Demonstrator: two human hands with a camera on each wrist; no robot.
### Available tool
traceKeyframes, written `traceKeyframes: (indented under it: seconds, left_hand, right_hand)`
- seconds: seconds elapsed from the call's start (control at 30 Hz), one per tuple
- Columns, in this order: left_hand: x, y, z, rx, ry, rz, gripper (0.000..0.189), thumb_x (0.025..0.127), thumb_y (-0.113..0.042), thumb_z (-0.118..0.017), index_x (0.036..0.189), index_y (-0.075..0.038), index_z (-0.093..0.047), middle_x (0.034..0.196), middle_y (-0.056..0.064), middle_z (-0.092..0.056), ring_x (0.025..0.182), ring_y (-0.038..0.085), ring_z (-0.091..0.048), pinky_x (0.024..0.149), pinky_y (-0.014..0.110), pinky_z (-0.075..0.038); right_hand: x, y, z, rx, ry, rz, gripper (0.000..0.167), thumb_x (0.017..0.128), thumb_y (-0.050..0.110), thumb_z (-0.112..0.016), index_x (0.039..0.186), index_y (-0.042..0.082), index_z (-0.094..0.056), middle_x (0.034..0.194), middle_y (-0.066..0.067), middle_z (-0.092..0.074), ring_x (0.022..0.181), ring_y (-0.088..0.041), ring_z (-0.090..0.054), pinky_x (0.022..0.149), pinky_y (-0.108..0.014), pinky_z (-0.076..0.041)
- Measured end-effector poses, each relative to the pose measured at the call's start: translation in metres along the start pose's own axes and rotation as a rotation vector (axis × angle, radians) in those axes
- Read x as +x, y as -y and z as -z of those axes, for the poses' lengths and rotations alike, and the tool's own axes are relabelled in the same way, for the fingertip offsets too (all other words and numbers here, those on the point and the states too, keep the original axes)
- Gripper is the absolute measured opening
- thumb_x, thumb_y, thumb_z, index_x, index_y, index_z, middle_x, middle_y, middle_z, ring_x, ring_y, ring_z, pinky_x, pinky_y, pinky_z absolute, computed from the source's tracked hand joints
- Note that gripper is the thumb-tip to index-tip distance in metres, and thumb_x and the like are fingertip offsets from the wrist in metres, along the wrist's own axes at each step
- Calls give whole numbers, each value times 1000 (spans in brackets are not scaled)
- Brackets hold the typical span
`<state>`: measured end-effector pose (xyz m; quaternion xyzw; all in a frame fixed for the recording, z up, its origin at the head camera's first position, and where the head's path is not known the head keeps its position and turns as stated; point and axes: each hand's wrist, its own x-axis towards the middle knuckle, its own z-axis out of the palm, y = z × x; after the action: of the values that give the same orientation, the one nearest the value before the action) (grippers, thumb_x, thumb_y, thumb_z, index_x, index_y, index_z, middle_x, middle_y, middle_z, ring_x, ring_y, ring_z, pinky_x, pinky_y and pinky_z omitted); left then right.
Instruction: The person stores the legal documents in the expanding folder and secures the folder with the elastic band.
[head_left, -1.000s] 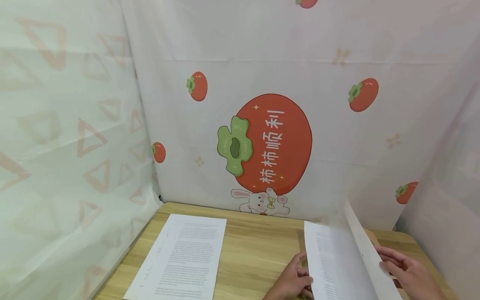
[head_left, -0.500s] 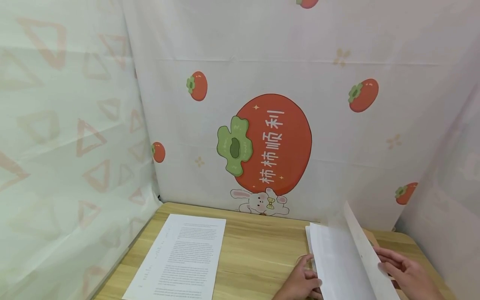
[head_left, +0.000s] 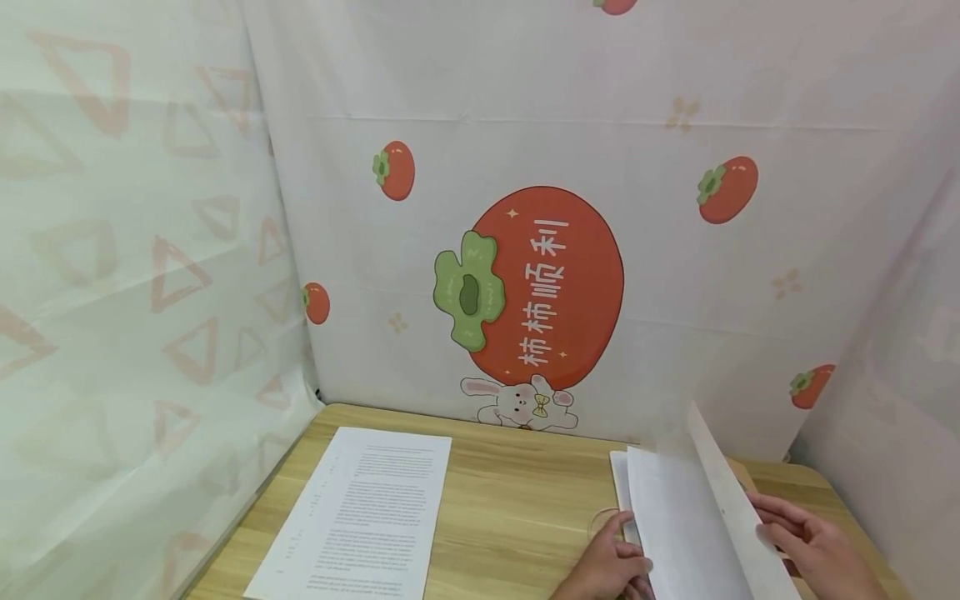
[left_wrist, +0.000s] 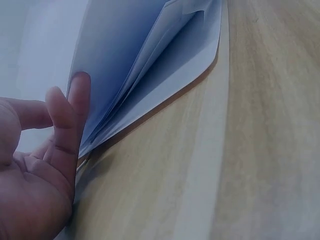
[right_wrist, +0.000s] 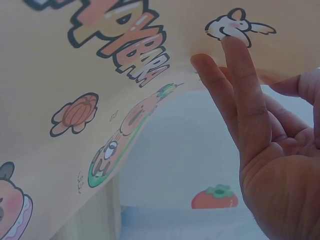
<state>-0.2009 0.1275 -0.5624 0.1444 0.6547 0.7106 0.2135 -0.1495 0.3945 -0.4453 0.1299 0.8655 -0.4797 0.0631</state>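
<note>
The left grip [head_left: 607, 565] pinches thin, rectangular white paper pages [head_left: 678, 521] between the 2 grips; the right grip [head_left: 823, 546] holds up the peach, cartoon-printed cover [right_wrist: 92, 60]. Best keep that cover steady and the pinch light, avoiding creases.

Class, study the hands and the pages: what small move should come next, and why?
Probably the left hand should lift the raised page a little toward the cover: its fingers are at the page's edge, a gap shows beneath, and the right hand holds the cover up.
</note>
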Motion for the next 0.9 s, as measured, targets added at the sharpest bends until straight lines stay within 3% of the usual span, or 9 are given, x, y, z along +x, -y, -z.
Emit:
traceKeyframes:
  seconds: [0.27, 0.5, 0.57, 0.73, 0.9]
  left_hand:
    - [0, -1, 0, -11, 21, 62, 65, 92, 4, -67, 150, -12, -44, 92, 1, -72, 57, 9, -61, 48, 15, -42]
    - [3, 0, -2, 28, 0, 89, 65, 91, 3, -70, 149, -14, -48, 94, 1, -73, 60, 13, -65, 50, 17, -46]
    - [3, -1, -3, -4, 11, 105, 65, 91, 4, -69, 150, -15, -47, 95, 2, -72, 59, 15, -66, 48, 17, -47]
    - [4, -1, -8, -91, 28, 138, 68, 91, 9, -67, 151, -14, -43, 95, 6, -70, 67, 32, -73, 48, 22, -53]
    - [5, -1, -14, -84, 10, 135, 69, 90, 11, -68, 150, -10, -42, 94, 7, -69, 71, 41, -73, 49, 24, -55]
  right_hand:
    - [0, -2, 1, 35, 19, 16, 68, 106, 35, -60, 152, -10, -37, 141, -28, -56, 91, 2, -63, 79, -38, -60]
    - [0, 0, 1, 36, 13, 22, 66, 106, 32, -60, 152, -10, -38, 141, -25, -58, 92, 1, -64, 78, -35, -59]
    - [-1, 1, 0, 33, 6, 17, 65, 106, 32, -60, 152, -9, -39, 140, -25, -58, 91, 1, -64, 77, -35, -59]
    - [-2, 3, -1, 25, -4, 13, 66, 106, 33, -60, 152, -9, -39, 139, -23, -60, 91, 2, -64, 77, -35, -59]
    - [-2, 4, -2, 15, -9, 6, 65, 105, 33, -61, 151, -9, -42, 136, -23, -62, 90, 2, -64, 76, -35, -59]
